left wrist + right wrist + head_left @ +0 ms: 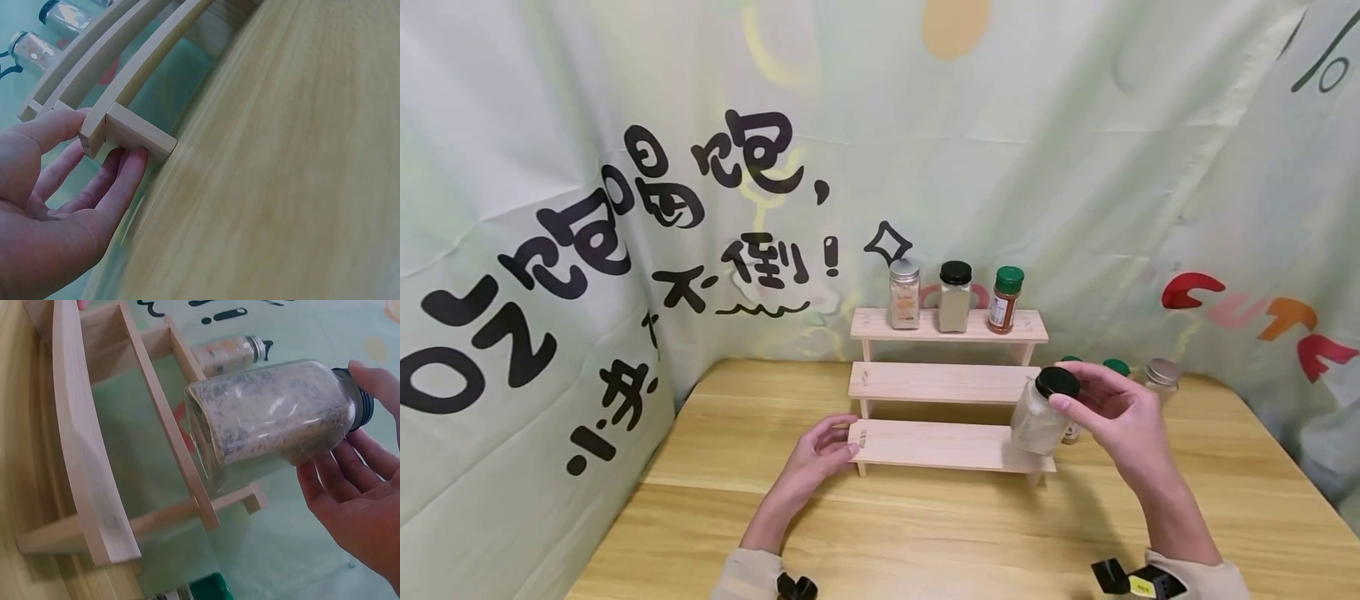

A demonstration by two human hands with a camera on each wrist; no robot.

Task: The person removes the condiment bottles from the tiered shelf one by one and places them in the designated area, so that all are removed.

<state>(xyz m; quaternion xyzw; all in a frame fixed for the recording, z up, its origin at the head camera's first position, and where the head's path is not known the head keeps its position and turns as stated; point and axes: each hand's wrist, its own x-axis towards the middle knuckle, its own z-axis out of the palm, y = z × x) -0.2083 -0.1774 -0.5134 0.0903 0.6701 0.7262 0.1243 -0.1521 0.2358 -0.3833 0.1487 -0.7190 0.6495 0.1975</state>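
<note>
A three-tier wooden rack (925, 446) stands on the table. My left hand (817, 454) holds the left end of its lowest tier, with the thumb at the board and fingertips (139, 156) against the leg below. In my right hand (1123, 412) is a glass spice jar (1036, 417) with a black lid, gripped around the lid and upper side. Pale, speckled contents fill much of the jar (269, 412) in the right wrist view. It tilts over the right end of the lowest tier. Three jars occupy the top tier: one silver-lidded (905, 296), one black-lidded (955, 298), one green-lidded (1004, 302).
Behind my right hand stand more jars, partly hidden: one with a green lid (1116, 367) and one with a silver lid (1161, 375). The wooden table (940, 533) runs back to a printed cloth (1075, 167) that hangs behind and to the left.
</note>
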